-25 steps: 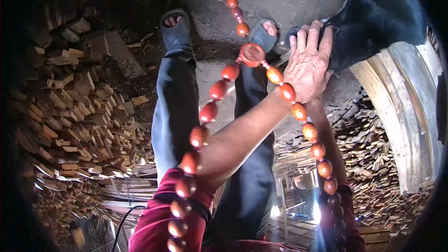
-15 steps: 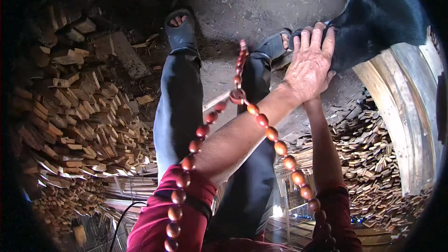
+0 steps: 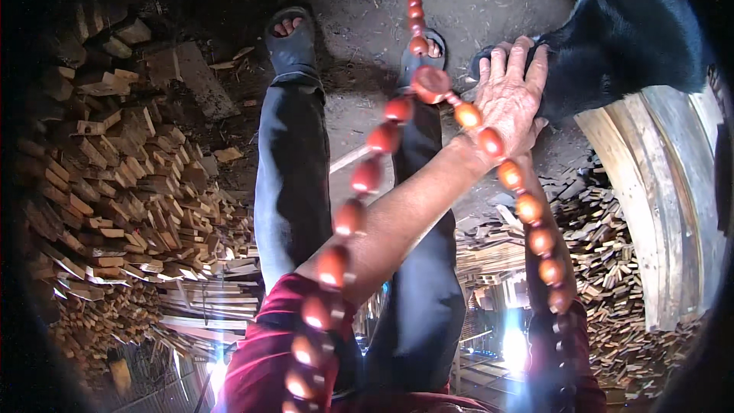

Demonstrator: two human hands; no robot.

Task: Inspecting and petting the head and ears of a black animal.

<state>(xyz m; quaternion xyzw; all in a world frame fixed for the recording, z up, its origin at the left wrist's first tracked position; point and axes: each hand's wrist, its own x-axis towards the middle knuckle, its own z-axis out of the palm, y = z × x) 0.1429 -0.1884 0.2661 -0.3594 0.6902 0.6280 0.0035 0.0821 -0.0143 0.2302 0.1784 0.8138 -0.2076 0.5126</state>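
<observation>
My left hand (image 3: 511, 92) reaches across to the right and lies back-up, its fingers stretched out and slightly apart, against the near left end of a black hide (image 3: 619, 53). The hide looks glossy and short-haired, with a pale, curled edge and a thin strip trailing at the far side. It hangs over the far end of pale wooden boards (image 3: 650, 176). My right forearm (image 3: 535, 206) comes up from the lower right to the same spot. My right hand is under the left one, so its fingers are hidden. A string of reddish-brown beads (image 3: 489, 141) dangles in front of my arms.
Chopped wood pieces (image 3: 115, 206) are heaped at the left, with more split wood (image 3: 604, 260) at the right. My feet in dark sandals (image 3: 290, 38) stand apart on a dirt floor (image 3: 359, 23). A flat board (image 3: 202, 80) lies beside the left heap.
The beads have swung away from me and to the right, now crossing over my left wrist. My right foot shows slightly farther left. Both hands have stayed at the hide.
</observation>
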